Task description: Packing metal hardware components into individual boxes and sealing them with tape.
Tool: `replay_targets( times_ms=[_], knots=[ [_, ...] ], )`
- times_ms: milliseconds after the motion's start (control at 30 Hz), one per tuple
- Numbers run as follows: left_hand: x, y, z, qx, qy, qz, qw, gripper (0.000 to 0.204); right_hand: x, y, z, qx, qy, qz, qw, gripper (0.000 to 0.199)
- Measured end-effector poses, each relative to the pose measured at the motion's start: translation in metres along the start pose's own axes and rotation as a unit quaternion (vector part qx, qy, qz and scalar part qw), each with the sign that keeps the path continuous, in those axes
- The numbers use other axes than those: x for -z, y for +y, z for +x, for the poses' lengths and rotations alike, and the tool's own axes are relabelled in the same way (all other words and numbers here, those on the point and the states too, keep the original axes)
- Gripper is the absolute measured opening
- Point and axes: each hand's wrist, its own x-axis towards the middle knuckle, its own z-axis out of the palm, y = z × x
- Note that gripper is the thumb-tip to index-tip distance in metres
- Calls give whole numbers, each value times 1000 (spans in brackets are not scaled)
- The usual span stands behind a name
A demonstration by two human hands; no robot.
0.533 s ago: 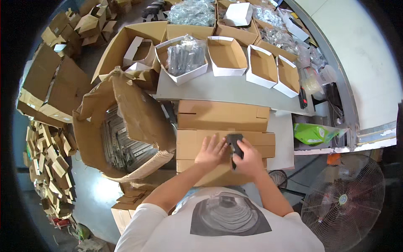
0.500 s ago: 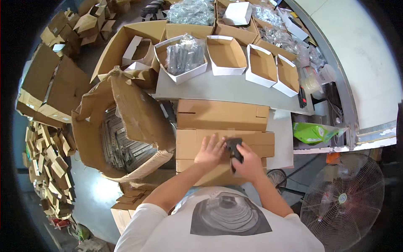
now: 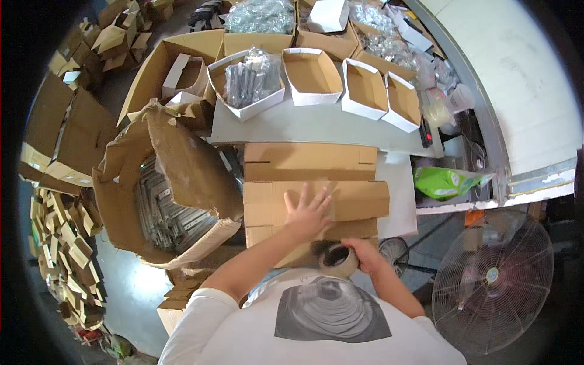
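My left hand (image 3: pixel 308 213) lies flat with its fingers spread on a flat brown cardboard box (image 3: pixel 360 198). Close to my body, at the box's near edge, my right hand (image 3: pixel 365 255) is closed on a tape dispenser (image 3: pixel 339 259); its roll of tape faces up and its handle is partly hidden. A strip of clear tape seems to run over the box beside my left fingers, though it is hard to make out. Beyond the box lies another folded brown carton (image 3: pixel 310 160).
At left stands a large torn carton (image 3: pixel 176 158) holding metal strips (image 3: pixel 164 204). White open boxes (image 3: pixel 311 76) line the grey table (image 3: pixel 267 129), one with bagged dark parts (image 3: pixel 252 82). A green pouch (image 3: pixel 441 182) lies at right, above a big floor fan (image 3: pixel 493 277).
My right hand has drawn the tape dispenser from the middle of the box back toward my body, turning it. My left hand has flattened and spread on the box. The whole view has shifted slightly.
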Motion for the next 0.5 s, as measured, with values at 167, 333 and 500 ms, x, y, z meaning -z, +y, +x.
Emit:
replay_targets(
  times_ms=[167, 333, 500],
  knots=[
    [-23, 12, 7, 24, -69, 21, 997, 73, 16, -83, -42, 122, 14, -259, 958, 45],
    [-32, 31, 8, 9, -10, 106, 994, 64, 2, -77, -4, 392, 223, -530, 718, 51],
    [-31, 35, 2, 25, -55, 175, 983, 63, -25, -91, 39, 396, 73, -708, 580, 60]
  ],
)
